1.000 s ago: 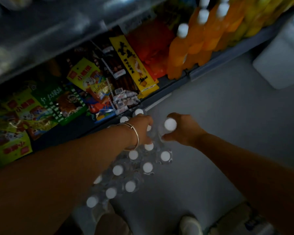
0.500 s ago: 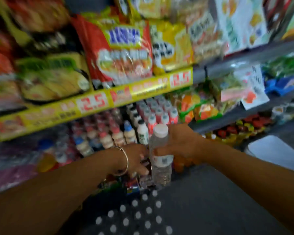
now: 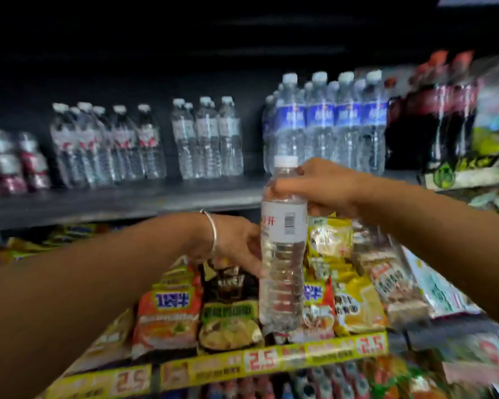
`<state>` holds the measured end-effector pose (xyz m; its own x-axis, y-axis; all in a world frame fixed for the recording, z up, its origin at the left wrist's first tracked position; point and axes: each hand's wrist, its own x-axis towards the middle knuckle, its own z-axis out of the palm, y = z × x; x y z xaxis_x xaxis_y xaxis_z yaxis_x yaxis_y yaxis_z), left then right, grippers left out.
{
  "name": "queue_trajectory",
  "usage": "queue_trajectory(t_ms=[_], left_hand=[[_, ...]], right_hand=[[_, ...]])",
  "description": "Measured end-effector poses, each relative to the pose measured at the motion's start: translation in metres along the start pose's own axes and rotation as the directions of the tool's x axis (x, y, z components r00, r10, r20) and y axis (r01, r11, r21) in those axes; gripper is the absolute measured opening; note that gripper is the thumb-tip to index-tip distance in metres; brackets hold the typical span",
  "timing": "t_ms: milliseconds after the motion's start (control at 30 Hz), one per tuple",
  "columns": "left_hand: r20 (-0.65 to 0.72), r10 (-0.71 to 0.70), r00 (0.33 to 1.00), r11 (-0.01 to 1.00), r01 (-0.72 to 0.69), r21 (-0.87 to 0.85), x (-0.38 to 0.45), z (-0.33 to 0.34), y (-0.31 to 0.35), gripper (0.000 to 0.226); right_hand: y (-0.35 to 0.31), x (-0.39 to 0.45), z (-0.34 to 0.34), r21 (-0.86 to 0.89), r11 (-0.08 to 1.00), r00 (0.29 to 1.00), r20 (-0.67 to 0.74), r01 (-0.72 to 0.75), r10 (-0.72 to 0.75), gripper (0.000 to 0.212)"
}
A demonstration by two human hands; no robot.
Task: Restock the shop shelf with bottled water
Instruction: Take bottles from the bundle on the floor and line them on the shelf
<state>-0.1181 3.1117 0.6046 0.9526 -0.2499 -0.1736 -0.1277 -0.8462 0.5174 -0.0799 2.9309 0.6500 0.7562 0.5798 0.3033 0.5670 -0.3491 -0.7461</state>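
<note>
Mid-carry now: the right hand [image 3: 326, 187] pinches the water bottle [image 3: 283, 249] at its shoulder, the left hand [image 3: 239, 243] steadies its middle with fingers curled behind, and next it wants setting upright on the shelf [image 3: 113, 201] among the water rows.

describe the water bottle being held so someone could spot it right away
Start at the dark upper shelf lined with standing water bottles. In front of it, above the noodle packets, one clear bottle hangs upright in mid-air. Unlike the shelved ones, the right hand grips its shoulder and the left hand touches its side.
</note>
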Motion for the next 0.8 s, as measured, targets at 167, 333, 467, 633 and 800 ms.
queue_trajectory(t_ms=[167, 333, 467, 633, 800], left_hand=[[-0.146, 0.003, 0.989, 1.0, -0.006, -0.024, -0.041, -0.101, 0.019, 0.044], [-0.276, -0.018, 0.961, 0.989, -0.024, -0.146, -0.06, -0.177, 0.0, 0.037], [-0.304, -0.032, 0.952, 0.976, -0.036, -0.217, -0.055, -0.219, -0.038, 0.038], [-0.321, -0.056, 0.946, 0.967, -0.029, -0.254, -0.027, -0.249, -0.103, 0.054], [-0.339, -0.054, 0.939, 0.969, -0.033, -0.246, 0.003, -0.265, -0.161, 0.041]], right_hand=[[-0.092, 0.055, -0.031, -0.021, 0.992, 0.989, -0.086, 0.122, -0.123, 0.036], [-0.153, 0.118, -0.032, -0.034, 0.987, 0.974, -0.157, 0.16, -0.163, 0.026], [-0.175, 0.178, -0.013, -0.005, 0.985, 0.972, -0.162, 0.171, -0.17, 0.038], [-0.177, 0.25, 0.022, -0.022, 0.988, 0.977, -0.15, 0.15, -0.152, 0.026], [-0.165, 0.311, 0.054, -0.059, 0.993, 0.988, -0.107, 0.104, -0.11, 0.025]])
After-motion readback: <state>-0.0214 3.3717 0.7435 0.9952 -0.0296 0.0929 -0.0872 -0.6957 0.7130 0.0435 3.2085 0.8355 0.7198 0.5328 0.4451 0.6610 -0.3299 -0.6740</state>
